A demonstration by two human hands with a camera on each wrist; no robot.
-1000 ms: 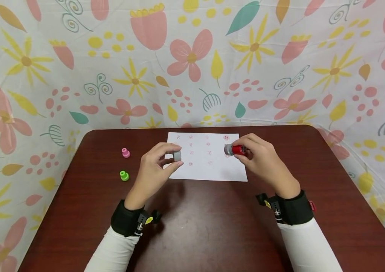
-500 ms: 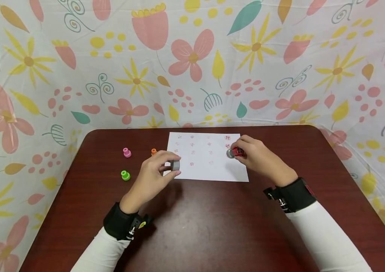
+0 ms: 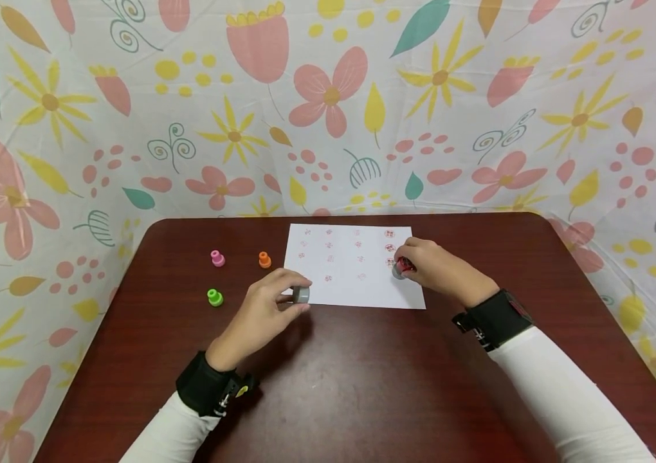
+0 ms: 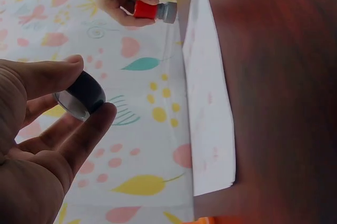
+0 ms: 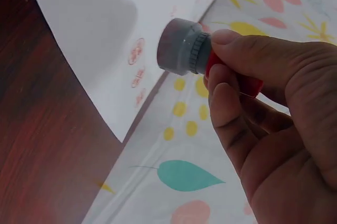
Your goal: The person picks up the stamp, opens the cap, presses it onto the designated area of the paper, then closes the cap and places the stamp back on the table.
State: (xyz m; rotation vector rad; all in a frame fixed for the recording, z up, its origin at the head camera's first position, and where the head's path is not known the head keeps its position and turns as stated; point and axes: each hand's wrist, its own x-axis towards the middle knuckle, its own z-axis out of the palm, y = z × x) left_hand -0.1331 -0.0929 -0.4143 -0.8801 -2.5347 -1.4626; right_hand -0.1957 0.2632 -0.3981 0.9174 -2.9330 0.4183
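Note:
My right hand [image 3: 444, 270] grips a red and grey stamp [image 5: 184, 48] by its red body, the grey end over the right part of a white paper sheet [image 3: 363, 294]. Three red round prints run down the sheet's right side just beyond the stamp, and fainter red prints fill other columns. Near the sheet's lower left corner, my left hand [image 3: 258, 315] pinches a grey cap [image 4: 87, 93] between thumb and fingers. In the left wrist view the cap's hollow side shows.
Left of the sheet, a pink stamp-like piece [image 3: 218, 258], a green one [image 3: 215, 298] and an orange one [image 3: 265, 260] stand on the dark brown table [image 3: 328, 386]. Behind the table hangs a flower-patterned cloth [image 3: 328, 148].
My right hand has moved the stamp nearer me along the sheet's right side, uncovering a third round print. The left hand with the cap has come nearer too, revealing the orange piece.

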